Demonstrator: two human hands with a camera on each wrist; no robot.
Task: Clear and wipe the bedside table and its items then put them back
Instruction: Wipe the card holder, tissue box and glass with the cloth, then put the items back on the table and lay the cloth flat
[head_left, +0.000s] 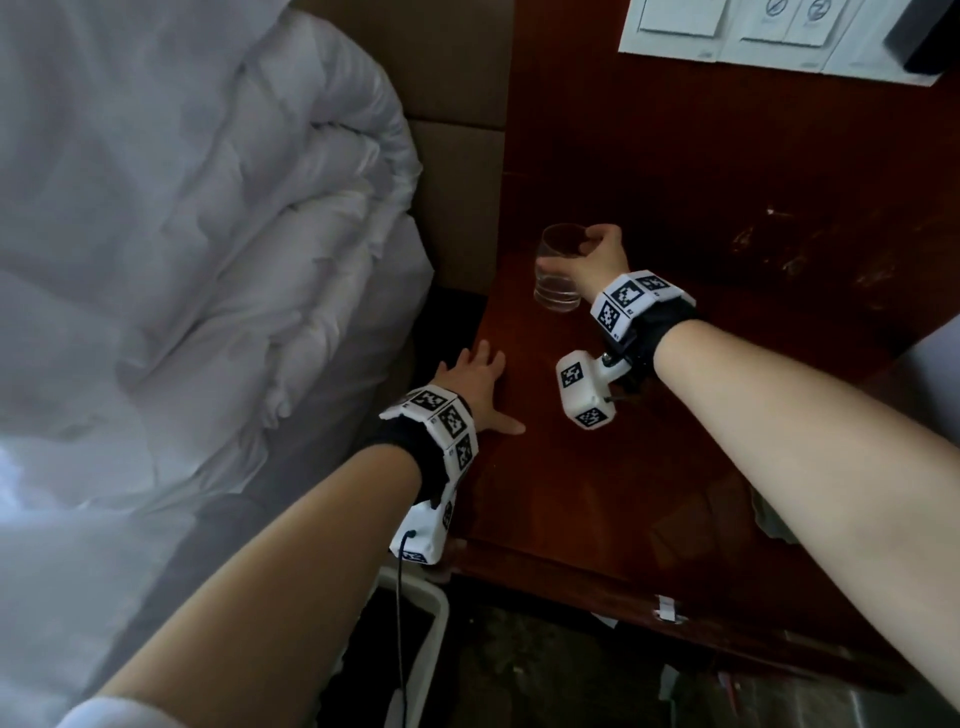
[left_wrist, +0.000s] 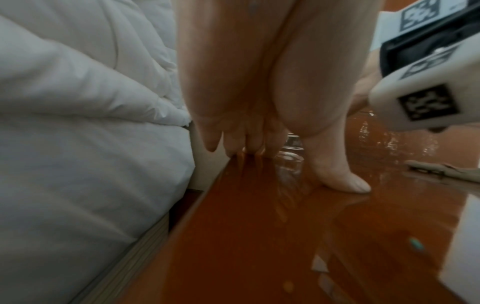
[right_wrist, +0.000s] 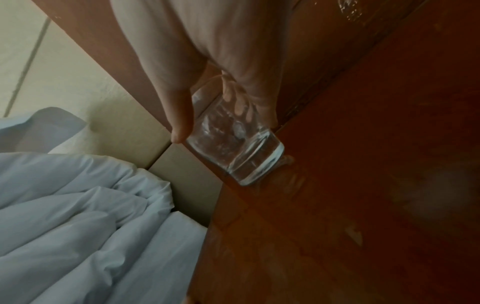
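Tabletop (head_left: 649, 467) looked bare and glossy, so wiping seemed done; right hand (head_left: 602, 254) gripped the clear tumbler (head_left: 558, 273) by its rim near the back-left corner, left hand (head_left: 475, 382) lay flat, fingers spread, beside it

switch panel (head_left: 727, 31) cut off by top edge, labels unreadable

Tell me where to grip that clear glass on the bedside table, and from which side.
Judging by its shape, grip the clear glass round its upper wall, coming from the right and above, as the right hand does now: thumb on one side, fingers on the other. Its straight sides give opposing surfaces, and the thick base stays low. The left hand rests flat on the bedside table, blocking the near-left approach.
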